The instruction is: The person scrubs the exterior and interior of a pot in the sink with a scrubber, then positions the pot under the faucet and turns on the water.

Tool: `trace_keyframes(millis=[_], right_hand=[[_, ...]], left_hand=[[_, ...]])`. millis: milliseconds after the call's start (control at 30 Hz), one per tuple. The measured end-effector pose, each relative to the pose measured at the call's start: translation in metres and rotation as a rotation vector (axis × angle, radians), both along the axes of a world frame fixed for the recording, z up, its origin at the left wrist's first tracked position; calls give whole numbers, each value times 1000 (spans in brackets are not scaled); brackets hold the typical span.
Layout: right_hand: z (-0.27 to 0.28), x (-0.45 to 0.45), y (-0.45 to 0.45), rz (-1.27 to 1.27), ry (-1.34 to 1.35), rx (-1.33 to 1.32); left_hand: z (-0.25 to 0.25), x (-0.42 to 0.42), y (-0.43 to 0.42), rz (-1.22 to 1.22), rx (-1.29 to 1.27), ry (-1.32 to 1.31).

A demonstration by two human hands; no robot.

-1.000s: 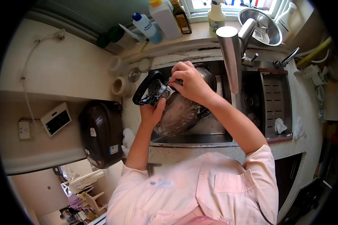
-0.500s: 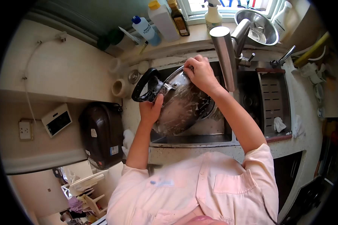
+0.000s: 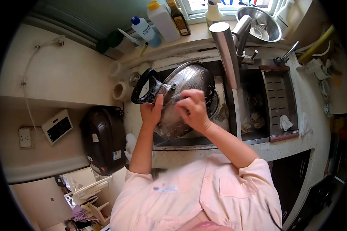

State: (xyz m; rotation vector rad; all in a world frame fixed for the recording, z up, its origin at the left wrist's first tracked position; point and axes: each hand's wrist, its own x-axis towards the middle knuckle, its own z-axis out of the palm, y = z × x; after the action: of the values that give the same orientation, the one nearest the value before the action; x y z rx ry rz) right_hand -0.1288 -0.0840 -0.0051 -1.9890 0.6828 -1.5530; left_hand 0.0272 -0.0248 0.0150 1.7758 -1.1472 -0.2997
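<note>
A large metal pan point(image 3: 173, 117) with suds on its surface is tilted in the left sink basin, its outer side facing up. Its black loop handle point(image 3: 145, 79) points to the upper left. My left hand point(image 3: 152, 109) grips the pan where the handle joins it, thumb on top. Over the middle of the pan, my right hand point(image 3: 193, 109) has its fingers curled together against the surface. A small dark scrubber seems to be under the fingers, but it is mostly hidden and blurred.
A steel faucet point(image 3: 225, 54) rises behind the sink. To the right are a second basin point(image 3: 252, 98) and a slotted tray point(image 3: 277, 92) with a white cloth point(image 3: 285, 122). Bottles point(image 3: 146, 31) and a metal bowl point(image 3: 260, 25) line the sill. A dark brown appliance point(image 3: 103, 138) stands left.
My right hand has moved from the handle joint to the pan's far rim, then down onto its middle. The pan has turned slightly, and my left hand keeps its hold by the handle.
</note>
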Motion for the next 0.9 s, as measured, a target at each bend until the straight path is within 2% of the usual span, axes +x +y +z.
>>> trace_keyframes(millis=[33,100,133,167,233,300,333,367,433,500,533,633,667,767,833,900], right_hand=[[-12,-3,-8,-42,-14,5],[-22,3,-22,-252,-78,227],[-21,4,-16,-194,-20,155],[-19,3,-5,-137,38,75],[-4,-1,19,246,131,-115],[-12,-1,-1,172,60,-159],[-23,5,-20,-27,24,-67],[-21,10,-34,-232,-83,158],[-13,15,-22,-245,-3,73],[3,12,9,75,88,-73],[1,6,9,142,110,-127],[-45,11,-31,-307,-96,353],[-60,8,-34,-378,-100,483],[-44,13,17,-221,-37,184],[-22,2,41,128,79,25],[-57,4,15,-33,-55,53]], left_hand=[[2,0,0,16,19,9],[6,8,6,53,225,-17],[9,12,3,64,313,-34],[11,11,-1,66,264,-35],[10,5,2,75,192,-25],[13,0,2,44,112,-14],[14,-1,1,31,67,-10],[12,0,5,64,119,-13],[6,4,4,107,202,-30],[2,1,-6,82,-19,12],[-1,-3,-4,76,-116,42],[1,0,2,104,33,61],[9,-6,2,123,97,71],[2,9,-4,164,17,2],[12,5,-10,129,-7,74],[9,0,-14,116,-103,114]])
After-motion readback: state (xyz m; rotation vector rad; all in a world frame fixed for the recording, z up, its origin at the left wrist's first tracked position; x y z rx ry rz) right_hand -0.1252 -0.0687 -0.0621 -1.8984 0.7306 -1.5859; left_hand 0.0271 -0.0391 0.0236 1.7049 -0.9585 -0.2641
